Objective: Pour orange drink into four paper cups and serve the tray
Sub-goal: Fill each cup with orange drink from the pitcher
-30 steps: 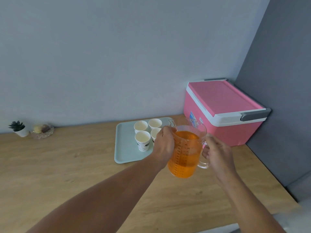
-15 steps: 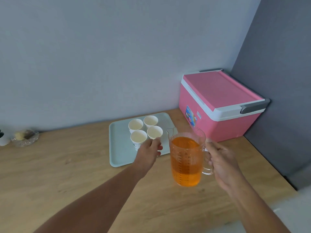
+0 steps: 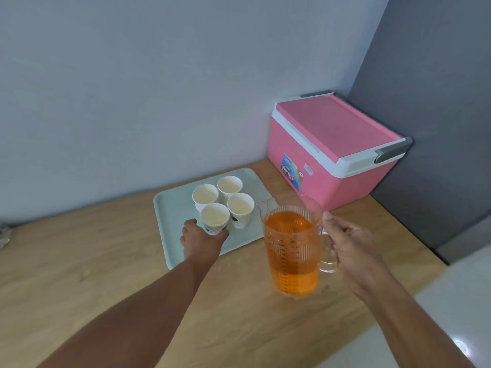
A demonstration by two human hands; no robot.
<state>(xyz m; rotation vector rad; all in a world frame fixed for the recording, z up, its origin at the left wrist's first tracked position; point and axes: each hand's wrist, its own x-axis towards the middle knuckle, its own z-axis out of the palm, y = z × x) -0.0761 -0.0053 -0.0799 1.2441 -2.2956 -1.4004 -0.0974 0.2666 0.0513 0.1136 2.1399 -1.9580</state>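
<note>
Several white paper cups stand close together on a pale green tray (image 3: 170, 221); all look empty inside. My left hand (image 3: 200, 239) wraps around the base of the near-left cup (image 3: 214, 217). The near-right cup (image 3: 240, 208) and the two far cups (image 3: 205, 195) (image 3: 229, 185) stand untouched. My right hand (image 3: 350, 245) grips the handle of a clear ribbed pitcher (image 3: 292, 251) full of orange drink. The pitcher is upright, just right of the tray and in front of it.
A pink cooler box (image 3: 332, 150) with a white rim and shut lid sits at the back right, against a grey wall. The wooden counter (image 3: 79, 261) ends at the right by a white surface (image 3: 425, 328). A small glass dish (image 3: 4, 235) is at the far left edge.
My left hand let go of the pitcher's side and moved left onto the near-left cup. The pitcher came lower and nearer, held by the right hand alone. The view shifted left.
</note>
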